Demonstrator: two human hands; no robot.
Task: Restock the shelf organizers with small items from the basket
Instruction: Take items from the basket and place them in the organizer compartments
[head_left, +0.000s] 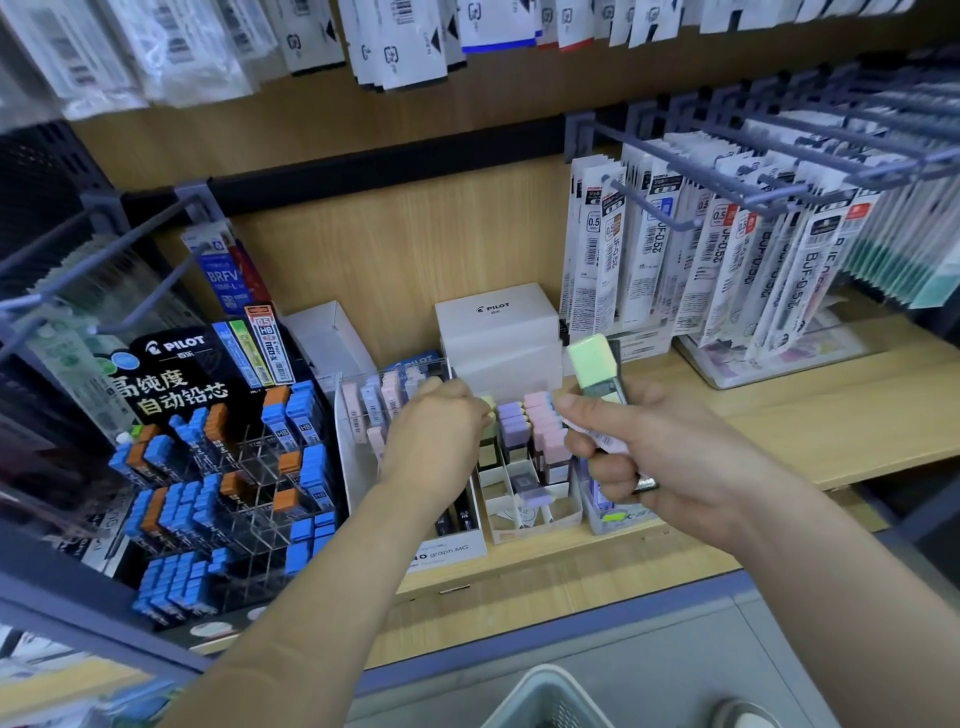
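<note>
Head view, store shelf (779, 415), wood surface.

Right hand (649, 457): right of centre, above the shelf's near half. Its fingers (602, 480) are curled tight round a bundle of cases (595, 364). A green-topped one sticks up and out of the fist, and a pink-white one lies across under the thumb. A dark end pokes out below the fist. Exact count not readable.

Left hand (434, 431): centre, back of hand toward the camera, fingers curled under. It sits over the left edge of the organizer (524, 522). A pale green cap (487, 402) shows just beside the knuckles, standing in the organizer's left column. Fingertips are hidden, so I cannot tell whether they pinch it or only touch it.

Organizer: white divided tray, mid-shelf, between the two hands. The far compartments hold upright purple caps (511, 415) and pink caps (540, 410). In the near compartments, one purple case lies flat.

Basket (540, 680): grey rim at the bottom edge, nearest the camera, below the shelf. Contents not visible.

Surroundings:
- A clear rack (345, 426) with pastel cases stands just left of the organizer.
- A black Pilot display (218, 457) with blue and orange lead cases is far left.
- White boxes (498, 322) are stacked behind the organizer.
- Refill packs (717, 249) hang on hooks (675, 156) at upper right.
</note>
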